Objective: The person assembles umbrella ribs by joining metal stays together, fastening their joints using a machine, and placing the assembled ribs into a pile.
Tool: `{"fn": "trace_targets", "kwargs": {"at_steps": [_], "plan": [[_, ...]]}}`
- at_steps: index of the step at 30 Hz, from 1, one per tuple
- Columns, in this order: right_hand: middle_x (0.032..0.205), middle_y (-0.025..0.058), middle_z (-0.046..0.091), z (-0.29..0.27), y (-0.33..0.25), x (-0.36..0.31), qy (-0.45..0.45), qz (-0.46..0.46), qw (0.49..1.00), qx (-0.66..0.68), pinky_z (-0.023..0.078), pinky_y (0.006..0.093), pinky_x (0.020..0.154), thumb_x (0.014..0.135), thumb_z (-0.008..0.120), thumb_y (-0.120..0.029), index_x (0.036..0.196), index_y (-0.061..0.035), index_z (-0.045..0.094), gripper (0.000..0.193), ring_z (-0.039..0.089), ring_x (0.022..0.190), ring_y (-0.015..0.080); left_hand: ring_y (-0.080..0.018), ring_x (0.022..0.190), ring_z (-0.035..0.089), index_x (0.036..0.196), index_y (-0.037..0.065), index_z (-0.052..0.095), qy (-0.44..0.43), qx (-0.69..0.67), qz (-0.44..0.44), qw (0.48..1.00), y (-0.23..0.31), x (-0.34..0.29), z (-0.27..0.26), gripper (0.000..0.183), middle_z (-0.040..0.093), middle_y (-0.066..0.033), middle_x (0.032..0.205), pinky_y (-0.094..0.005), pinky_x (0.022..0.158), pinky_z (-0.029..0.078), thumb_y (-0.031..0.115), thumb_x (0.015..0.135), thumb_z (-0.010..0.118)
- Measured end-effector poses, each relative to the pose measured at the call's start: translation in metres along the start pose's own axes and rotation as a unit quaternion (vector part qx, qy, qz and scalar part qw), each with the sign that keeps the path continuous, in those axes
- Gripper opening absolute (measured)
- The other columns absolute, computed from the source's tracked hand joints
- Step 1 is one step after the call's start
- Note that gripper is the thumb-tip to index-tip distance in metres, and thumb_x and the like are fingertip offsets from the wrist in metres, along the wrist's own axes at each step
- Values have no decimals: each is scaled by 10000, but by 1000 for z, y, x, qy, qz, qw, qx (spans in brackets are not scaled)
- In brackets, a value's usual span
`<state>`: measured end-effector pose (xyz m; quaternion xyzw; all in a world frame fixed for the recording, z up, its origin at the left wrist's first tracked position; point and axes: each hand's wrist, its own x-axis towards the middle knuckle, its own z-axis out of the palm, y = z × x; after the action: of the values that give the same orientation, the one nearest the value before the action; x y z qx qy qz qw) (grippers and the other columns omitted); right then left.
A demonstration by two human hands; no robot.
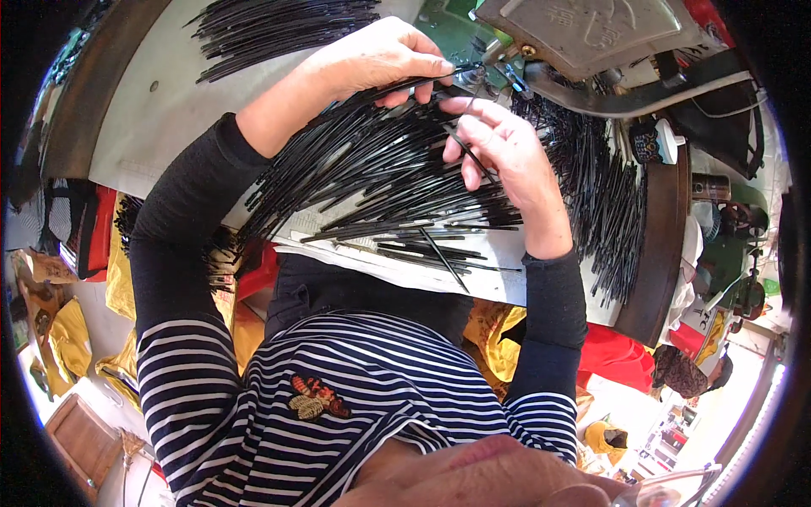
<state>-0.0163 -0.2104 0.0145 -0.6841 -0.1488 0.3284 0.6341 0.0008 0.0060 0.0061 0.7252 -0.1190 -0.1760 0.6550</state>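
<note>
My left hand (384, 63) reaches in from the left, its thumb and fingers pinched on a thin black strip (431, 78) at the working end of a green and grey metal machine (583, 29). Close beside it, my right hand (503, 152) has its fingers curled round another slim black strip (471, 152), which slants down across the palm. Under both hands spreads a big pile of the same black strips (363, 169), fanned over a pale table (135, 127). One loose strip (441, 258) lies crosswise at the near edge.
More black strips lie in a bundle (279, 29) at the far left and a dense heap (604, 211) on the right. A curved metal bar (642, 101) juts out from the machine. Yellow bags (72, 342) and red cloth (617, 359) sit below the table.
</note>
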Motion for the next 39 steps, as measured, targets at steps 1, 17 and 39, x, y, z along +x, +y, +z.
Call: {"fn": "trace_targets", "kwargs": {"at_steps": [1, 17, 39], "plan": [[704, 61, 603, 1, -2, -2, -45, 7, 999, -11, 406, 171, 436, 890, 530, -175, 1153, 23, 519, 329, 519, 466, 69, -75, 388, 456, 906, -35, 627, 0, 0, 0, 1000, 1, -1, 2, 288, 602, -85, 653, -212, 358, 361, 243, 850, 575], [855, 160, 642, -37, 18, 7, 13, -20, 980, 199, 549, 251, 565, 867, 559, -151, 1060, 14, 532, 255, 651, 663, 180, -64, 440, 512, 839, -6, 632, -114, 78, -30, 990, 3, -4, 7, 305, 581, -29, 622, -187, 405, 392, 296, 854, 592], [876, 193, 637, -42, 19, 14, 166, -133, 955, 205, 558, 296, 611, 910, 493, -136, 1048, 25, 546, 219, 650, 685, 210, -13, 405, 331, 905, 19, 645, 61, 63, -17, 996, -9, 12, -15, 314, 358, 74, 490, -176, 372, 229, 325, 845, 619]]}}
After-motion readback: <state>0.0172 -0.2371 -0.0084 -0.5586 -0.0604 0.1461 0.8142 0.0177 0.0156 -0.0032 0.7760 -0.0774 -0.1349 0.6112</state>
